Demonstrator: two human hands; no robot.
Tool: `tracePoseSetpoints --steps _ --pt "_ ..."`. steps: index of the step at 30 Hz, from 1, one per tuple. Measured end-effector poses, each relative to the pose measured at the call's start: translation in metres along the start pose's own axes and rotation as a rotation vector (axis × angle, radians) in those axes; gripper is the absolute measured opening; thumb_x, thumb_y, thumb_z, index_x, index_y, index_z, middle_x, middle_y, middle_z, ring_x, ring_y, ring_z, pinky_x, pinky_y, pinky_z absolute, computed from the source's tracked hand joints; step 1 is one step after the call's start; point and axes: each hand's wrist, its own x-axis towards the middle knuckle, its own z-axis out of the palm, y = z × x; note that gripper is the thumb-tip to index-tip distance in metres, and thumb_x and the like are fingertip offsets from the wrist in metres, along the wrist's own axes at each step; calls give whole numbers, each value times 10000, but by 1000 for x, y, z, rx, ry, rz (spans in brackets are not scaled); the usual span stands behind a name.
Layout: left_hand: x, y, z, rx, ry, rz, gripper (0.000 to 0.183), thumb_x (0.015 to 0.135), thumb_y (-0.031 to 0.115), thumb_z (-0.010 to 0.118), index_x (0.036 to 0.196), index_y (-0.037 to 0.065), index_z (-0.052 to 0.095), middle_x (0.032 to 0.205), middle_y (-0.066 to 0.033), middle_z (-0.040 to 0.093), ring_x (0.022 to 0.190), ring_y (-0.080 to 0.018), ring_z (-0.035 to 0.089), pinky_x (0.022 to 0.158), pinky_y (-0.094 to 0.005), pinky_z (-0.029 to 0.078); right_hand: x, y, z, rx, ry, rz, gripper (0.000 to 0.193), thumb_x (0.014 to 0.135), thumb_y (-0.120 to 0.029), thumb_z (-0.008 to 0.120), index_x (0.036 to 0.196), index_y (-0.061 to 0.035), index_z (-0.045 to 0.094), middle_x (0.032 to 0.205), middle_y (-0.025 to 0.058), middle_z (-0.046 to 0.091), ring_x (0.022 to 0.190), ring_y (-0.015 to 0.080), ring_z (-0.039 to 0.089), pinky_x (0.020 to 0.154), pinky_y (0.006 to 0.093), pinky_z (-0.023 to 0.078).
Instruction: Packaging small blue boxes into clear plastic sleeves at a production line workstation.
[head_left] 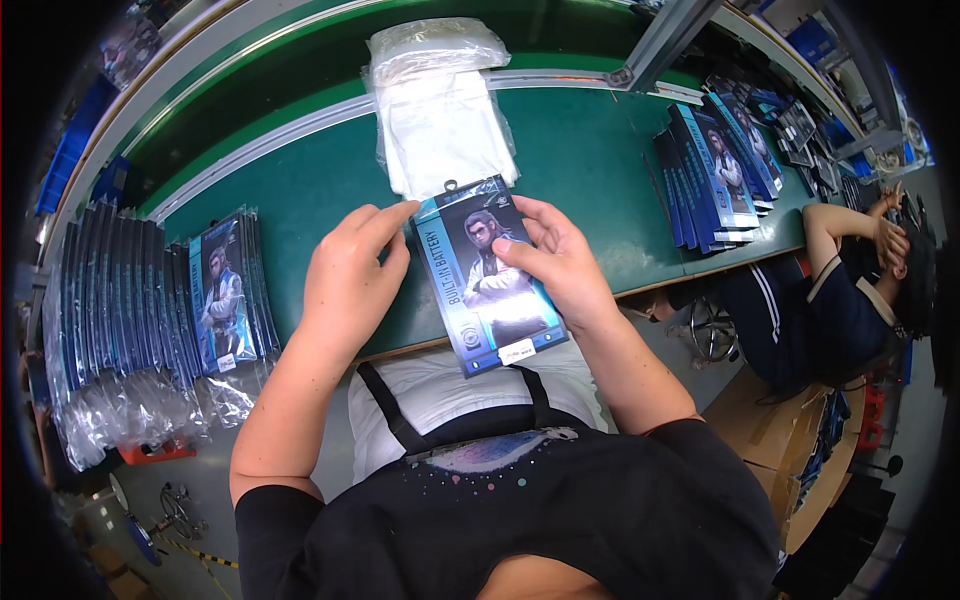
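Note:
A flat dark box with a light-blue side stripe and a printed figure is held tilted in front of my body, over the table's near edge. My right hand grips its right edge, thumb on the front and fingers behind. At the upper left corner, my left hand touches the box with an outstretched fingertip, its thumb apart. A small white label sits near the box's lower end, and shiny clear film shows at its top. Just beyond lies a pile of clear plastic bags.
Bagged boxes stand in a row on the left, with another bagged box facing up beside them. Stacked boxes lie at the right of the green table. A co-worker sits beyond, near an open carton.

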Motion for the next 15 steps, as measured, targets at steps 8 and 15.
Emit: tracePoseSetpoints --steps 8,15 --pt "-7 -7 0 -119 -37 -113 375 774 -23 585 1136 72 614 789 -120 604 701 -264 600 652 -353 486 -2 2 0 55 -63 -36 726 825 -45 669 1408 91 259 1212 200 540 1087 199 556 911 297 456" --pt "-10 0 -11 -361 -251 -190 471 786 -49 597 1249 18 544 800 -88 622 740 -145 616 717 -287 518 -7 2 6 81 -10 -48 490 831 -56 683 1228 81 431 1142 178 561 1010 171 588 849 285 500"
